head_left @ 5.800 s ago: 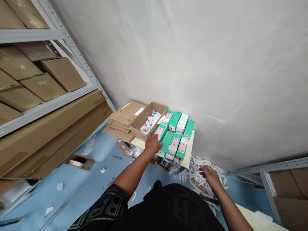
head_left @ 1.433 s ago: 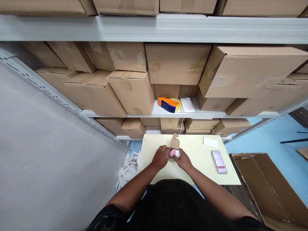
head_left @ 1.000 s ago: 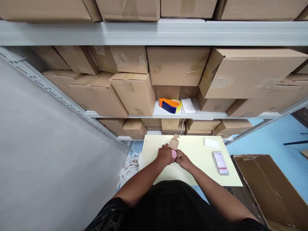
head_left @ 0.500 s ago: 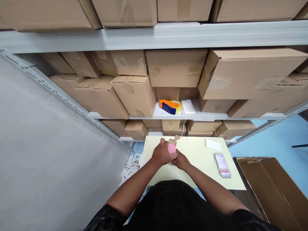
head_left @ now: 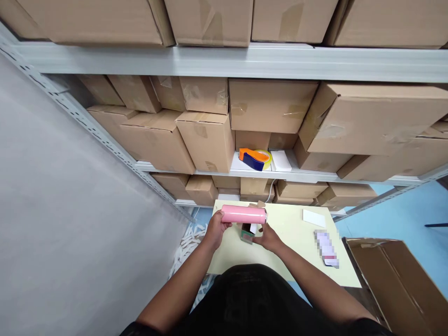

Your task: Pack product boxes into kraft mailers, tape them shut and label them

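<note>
A pink cylindrical bottle [head_left: 243, 214] lies sideways in the air over the table. My left hand [head_left: 216, 228] is closed round its left end. The bottle's right end shows a silvery rim. Just below it is a small open-topped box [head_left: 247, 234], greenish on the side, with a white flap raised. My right hand [head_left: 269, 238] grips the right side of this box between thumb and fingers, close under the bottle's right end. A brown cardboard piece [head_left: 261, 204] shows partly behind the bottle. The inside of the box looks dark.
On the pale yellow table [head_left: 280, 261] lie a white flat box [head_left: 313, 218] and a pixelated item [head_left: 326, 248]. The shelf ahead holds cartons [head_left: 273, 105] and an orange-and-blue tape dispenser [head_left: 255, 159]. A large open carton [head_left: 395, 280] stands right; paper strips [head_left: 187, 247] lie left.
The pink bottle has come out from between my hands and turned from end-on to sideways. My left hand has moved left with it; my right hand stays by the small box.
</note>
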A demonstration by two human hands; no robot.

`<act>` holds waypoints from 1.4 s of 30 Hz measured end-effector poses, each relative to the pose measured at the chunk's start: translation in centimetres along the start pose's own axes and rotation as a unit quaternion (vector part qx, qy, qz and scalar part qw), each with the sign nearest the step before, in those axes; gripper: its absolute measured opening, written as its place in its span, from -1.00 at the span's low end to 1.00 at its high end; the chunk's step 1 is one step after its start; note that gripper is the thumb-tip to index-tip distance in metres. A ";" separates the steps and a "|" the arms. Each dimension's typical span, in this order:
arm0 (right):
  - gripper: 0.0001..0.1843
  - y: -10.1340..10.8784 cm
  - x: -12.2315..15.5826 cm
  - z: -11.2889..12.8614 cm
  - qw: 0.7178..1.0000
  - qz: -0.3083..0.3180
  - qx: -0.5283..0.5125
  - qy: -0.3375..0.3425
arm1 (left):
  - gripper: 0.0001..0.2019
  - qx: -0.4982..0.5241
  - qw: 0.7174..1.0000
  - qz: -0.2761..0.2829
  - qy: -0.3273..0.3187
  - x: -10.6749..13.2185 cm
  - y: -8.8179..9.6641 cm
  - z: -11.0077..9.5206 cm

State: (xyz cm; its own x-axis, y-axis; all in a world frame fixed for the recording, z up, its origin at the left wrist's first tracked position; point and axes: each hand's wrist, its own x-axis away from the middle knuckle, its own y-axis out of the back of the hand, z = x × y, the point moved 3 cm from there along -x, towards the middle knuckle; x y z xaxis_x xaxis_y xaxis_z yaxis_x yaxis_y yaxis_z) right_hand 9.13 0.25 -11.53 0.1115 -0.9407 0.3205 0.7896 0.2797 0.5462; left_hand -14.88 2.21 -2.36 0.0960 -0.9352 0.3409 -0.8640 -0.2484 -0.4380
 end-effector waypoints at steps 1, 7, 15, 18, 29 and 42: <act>-0.05 0.5 0.3 0.3 1.000 -0.008 -0.003 0.009 | -0.71 0.034 0.999 -0.005 0.022 0.3 -0.1 0.4; -0.22 5.3 3.7 3.3 0.989 -0.069 -0.067 0.117 | -0.70 0.135 0.980 -0.008 0.144 2.2 -1.4 1.8; -0.18 6.5 5.9 11.3 0.920 0.001 -0.336 0.201 | -0.52 0.097 0.936 0.189 0.280 4.2 -5.0 4.9; -0.43 6.6 5.7 12.1 0.943 -0.019 -0.297 0.150 | -0.49 0.013 0.921 0.243 0.302 4.4 -5.7 6.1; -0.37 8.9 5.0 12.0 0.918 -0.114 -0.351 0.144 | -0.43 -0.016 0.934 0.337 0.117 5.3 -7.7 3.6; -0.34 10.4 5.6 14.4 0.873 -0.111 -0.449 0.153 | -0.32 0.045 0.929 0.348 0.115 6.3 -7.7 3.7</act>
State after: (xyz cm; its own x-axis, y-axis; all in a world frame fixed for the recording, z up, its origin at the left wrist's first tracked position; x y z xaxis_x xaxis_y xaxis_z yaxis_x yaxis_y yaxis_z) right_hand 9.31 0.67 7.07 -0.0571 -0.9983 -0.0136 0.9518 -0.0503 -0.3027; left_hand -5.73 -2.74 0.08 -0.5880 -0.8008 0.1135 -0.6314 0.3667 -0.6833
